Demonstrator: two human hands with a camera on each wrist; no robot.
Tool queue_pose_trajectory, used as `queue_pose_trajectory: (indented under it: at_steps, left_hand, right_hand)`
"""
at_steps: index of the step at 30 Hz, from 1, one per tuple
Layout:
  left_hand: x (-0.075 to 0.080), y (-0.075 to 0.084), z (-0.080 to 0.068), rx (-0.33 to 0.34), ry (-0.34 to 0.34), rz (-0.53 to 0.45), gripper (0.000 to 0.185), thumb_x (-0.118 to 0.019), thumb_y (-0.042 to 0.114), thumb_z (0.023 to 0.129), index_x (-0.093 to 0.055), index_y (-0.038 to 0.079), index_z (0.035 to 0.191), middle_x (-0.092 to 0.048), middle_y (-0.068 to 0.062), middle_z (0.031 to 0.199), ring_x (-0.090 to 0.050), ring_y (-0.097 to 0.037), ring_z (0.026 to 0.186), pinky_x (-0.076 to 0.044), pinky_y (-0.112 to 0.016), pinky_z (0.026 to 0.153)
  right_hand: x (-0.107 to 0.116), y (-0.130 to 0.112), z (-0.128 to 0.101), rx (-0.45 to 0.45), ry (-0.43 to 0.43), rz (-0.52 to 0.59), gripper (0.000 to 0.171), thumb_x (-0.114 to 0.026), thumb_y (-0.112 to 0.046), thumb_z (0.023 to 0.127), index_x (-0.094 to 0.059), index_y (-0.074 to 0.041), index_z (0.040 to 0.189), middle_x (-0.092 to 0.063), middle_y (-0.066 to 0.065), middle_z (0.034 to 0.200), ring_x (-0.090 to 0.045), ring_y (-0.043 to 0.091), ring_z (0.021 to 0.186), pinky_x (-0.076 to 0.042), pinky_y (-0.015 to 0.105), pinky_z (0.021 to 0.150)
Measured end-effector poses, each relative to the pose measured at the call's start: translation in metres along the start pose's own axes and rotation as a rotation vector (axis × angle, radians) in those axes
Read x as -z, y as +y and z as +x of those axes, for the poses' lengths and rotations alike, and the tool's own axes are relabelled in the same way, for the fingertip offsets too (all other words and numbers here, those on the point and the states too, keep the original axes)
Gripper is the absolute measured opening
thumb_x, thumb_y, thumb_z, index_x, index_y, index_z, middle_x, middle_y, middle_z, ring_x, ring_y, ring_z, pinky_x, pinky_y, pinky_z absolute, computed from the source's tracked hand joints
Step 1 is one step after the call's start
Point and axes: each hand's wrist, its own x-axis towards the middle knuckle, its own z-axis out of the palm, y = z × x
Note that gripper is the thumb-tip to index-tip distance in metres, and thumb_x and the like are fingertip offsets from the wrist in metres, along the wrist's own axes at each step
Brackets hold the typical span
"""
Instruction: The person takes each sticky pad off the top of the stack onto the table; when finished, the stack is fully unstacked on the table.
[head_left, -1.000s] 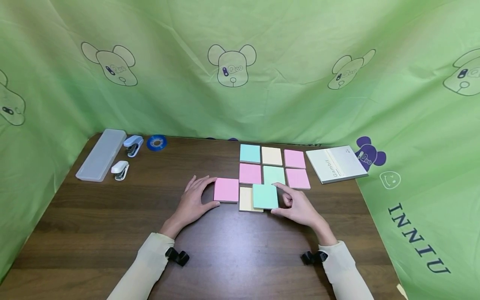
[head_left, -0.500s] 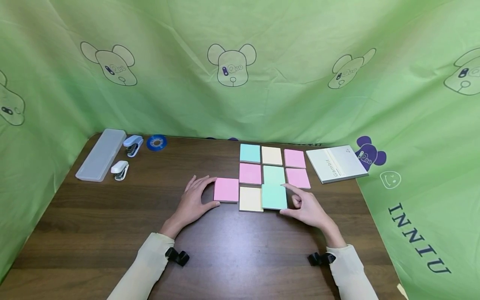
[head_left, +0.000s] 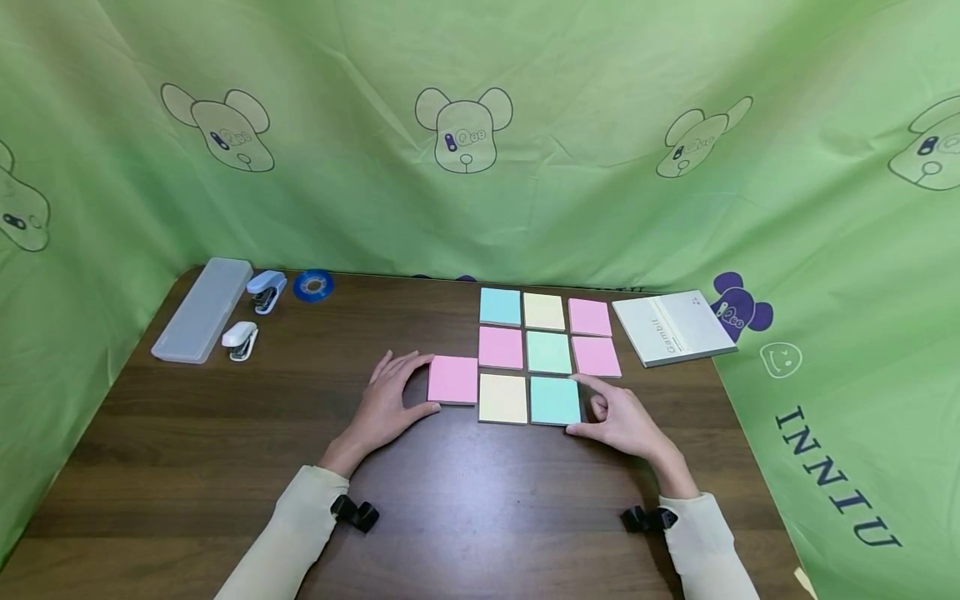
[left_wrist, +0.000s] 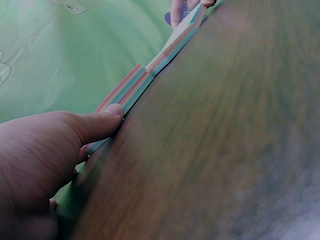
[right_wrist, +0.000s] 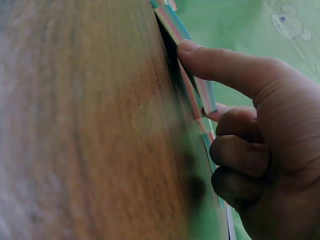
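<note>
My left hand (head_left: pixel 390 396) holds a pink sticky note pad (head_left: pixel 452 380) at the front row's left end, thumb on its near edge, fingers at its left and far side. In the left wrist view the thumb (left_wrist: pixel 100 125) presses its striped paper edge. My right hand (head_left: pixel 618 417) pinches a teal sticky note pad (head_left: pixel 555 401) between thumb and index finger, the other fingers curled. The right wrist view shows a dark gap under part of this pad (right_wrist: pixel 204 92). Between both lies a cream pad (head_left: pixel 503 398). Behind sit a pink pad (head_left: pixel 500 347) and a mint pad (head_left: pixel 548 352).
The back row has a blue pad (head_left: pixel 500 307), a cream pad (head_left: pixel 543 312) and a pink pad (head_left: pixel 589 317); another pink pad (head_left: pixel 596 357) ends the middle row. A notebook (head_left: pixel 675 327) lies right. Far left are a plastic case (head_left: pixel 202 310), two staplers (head_left: pixel 240 340) and blue tape (head_left: pixel 313 286).
My right hand has carried the teal pad rightward off the cream pad and lowered it into the front row, uncovering the mint pad behind. My left hand has stayed put.
</note>
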Motion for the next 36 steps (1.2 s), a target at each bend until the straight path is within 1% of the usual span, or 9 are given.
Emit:
queue_pose_trajectory:
  at_steps: [4,11,18,23,29,36]
  left_hand:
    - [-0.0002,-0.0007,0.0000,0.007,-0.005,-0.002,0.081,-0.094,0.029,0.092,-0.056,0.008,0.160,-0.059,-0.016,0.162,-0.044,-0.039,0.159,-0.010,-0.056,0.140]
    - [0.0000,-0.0013,0.0004,0.008,-0.003,0.005,0.081,-0.095,0.030,0.092,-0.057,0.008,0.160,-0.059,-0.016,0.162,-0.045,-0.039,0.158,-0.009,-0.056,0.140]
    - [-0.0003,-0.0011,0.0010,0.011,-0.004,0.000,0.081,-0.095,0.029,0.092,-0.057,0.008,0.160,-0.059,-0.016,0.162,-0.045,-0.039,0.159,-0.009,-0.056,0.140]
    - [-0.0006,-0.0011,0.0009,0.012,-0.003,0.002,0.080,-0.095,0.028,0.091,-0.057,0.008,0.159,-0.059,-0.016,0.162,-0.045,-0.039,0.158,-0.009,-0.056,0.140]
    - [-0.0004,-0.0009,0.0005,0.015,-0.003,-0.005,0.080,-0.095,0.028,0.092,-0.057,0.009,0.160,-0.059,-0.016,0.162,-0.045,-0.039,0.158,-0.009,-0.056,0.140]
    - [-0.0004,-0.0016,0.0002,0.007,-0.002,-0.002,0.081,-0.094,0.029,0.092,-0.057,0.008,0.160,-0.059,-0.017,0.162,-0.045,-0.040,0.158,-0.009,-0.056,0.140]
  right_hand:
    - [-0.0004,0.0010,0.0001,-0.022,-0.004,-0.030,0.080,-0.100,-0.025,0.083,-0.063,-0.009,0.152,-0.032,-0.014,0.065,-0.026,0.001,0.060,-0.025,0.023,0.059]
    - [-0.0007,0.0008,0.0006,-0.026,0.007,-0.064,0.081,-0.102,-0.026,0.081,-0.065,-0.010,0.151,-0.033,-0.012,0.069,-0.028,0.002,0.062,-0.023,0.024,0.059]
    - [0.0003,-0.0008,0.0005,-0.042,0.023,-0.081,0.088,-0.105,-0.032,0.077,-0.064,-0.011,0.153,-0.035,-0.008,0.075,-0.030,0.004,0.065,-0.024,0.026,0.060]
    - [-0.0004,0.0008,0.0004,-0.037,0.035,-0.075,0.085,-0.105,-0.030,0.076,-0.066,-0.012,0.149,-0.035,-0.008,0.075,-0.031,0.005,0.066,-0.027,0.026,0.061]
    - [-0.0008,0.0020,0.0007,-0.040,0.048,-0.076,0.084,-0.106,-0.033,0.073,-0.068,-0.015,0.146,-0.036,-0.009,0.075,-0.032,0.006,0.067,-0.029,0.026,0.062]
    - [-0.0001,-0.0017,0.0005,-0.006,0.088,-0.057,0.082,-0.107,-0.034,0.073,-0.069,-0.016,0.144,-0.035,-0.010,0.076,-0.032,0.005,0.068,-0.030,0.026,0.063]
